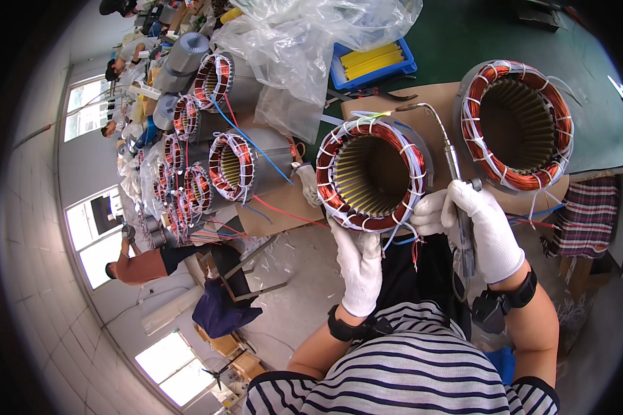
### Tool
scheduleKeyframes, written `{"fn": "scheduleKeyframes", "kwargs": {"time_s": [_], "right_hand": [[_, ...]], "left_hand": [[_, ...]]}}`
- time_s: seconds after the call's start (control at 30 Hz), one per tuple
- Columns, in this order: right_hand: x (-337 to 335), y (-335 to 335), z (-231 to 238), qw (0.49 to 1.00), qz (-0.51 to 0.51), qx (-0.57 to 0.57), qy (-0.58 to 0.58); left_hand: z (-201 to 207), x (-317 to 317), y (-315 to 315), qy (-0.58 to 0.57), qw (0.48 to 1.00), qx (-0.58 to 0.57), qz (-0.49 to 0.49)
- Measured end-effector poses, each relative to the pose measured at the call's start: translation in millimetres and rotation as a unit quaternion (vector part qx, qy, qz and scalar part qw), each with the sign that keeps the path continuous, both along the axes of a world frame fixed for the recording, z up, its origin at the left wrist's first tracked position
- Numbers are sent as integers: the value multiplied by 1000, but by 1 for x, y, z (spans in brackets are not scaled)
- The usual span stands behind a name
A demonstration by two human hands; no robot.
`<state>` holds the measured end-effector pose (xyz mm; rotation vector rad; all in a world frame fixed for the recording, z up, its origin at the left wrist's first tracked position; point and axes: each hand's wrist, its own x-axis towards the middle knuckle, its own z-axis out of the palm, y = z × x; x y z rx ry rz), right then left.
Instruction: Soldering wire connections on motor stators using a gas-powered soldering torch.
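A motor stator with copper windings, white lacing and yellow slot liners stands on brown cardboard in front of me. My left hand, in a white glove, rests against its near rim with fingers stretched out. My right hand, also gloved, is closed around the handle of a torch-like metal tool with a thin bent neck. The tool's tip reaches over the stator's far rim, beside a yellow-green streak I cannot identify. Fingers of the right hand come close to the stator's right rim. Blue and red leads hang at the near edge.
Another stator stands to the right. Several more stators lie on their sides at left, with trailing leads. A blue tray of yellow strips and clear plastic sheeting lie beyond. Other people are at the left.
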<state>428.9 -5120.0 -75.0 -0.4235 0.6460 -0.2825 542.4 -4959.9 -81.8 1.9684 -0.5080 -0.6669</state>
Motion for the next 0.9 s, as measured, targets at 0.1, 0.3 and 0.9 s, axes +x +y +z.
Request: {"fn": "scheduleKeyframes", "kwargs": {"time_s": [0.1,0.3,0.9], "right_hand": [[-3,7,5,1000,-30,4,3],[-8,28,21,988,-119,-79,52],[-92,146,59,843,-509,-112,135]], "left_hand": [[5,2,-2,-46,998,0,-30],[-1,18,14,-69,994,-29,-84],[22,34,73,19,888,23,-459]]}}
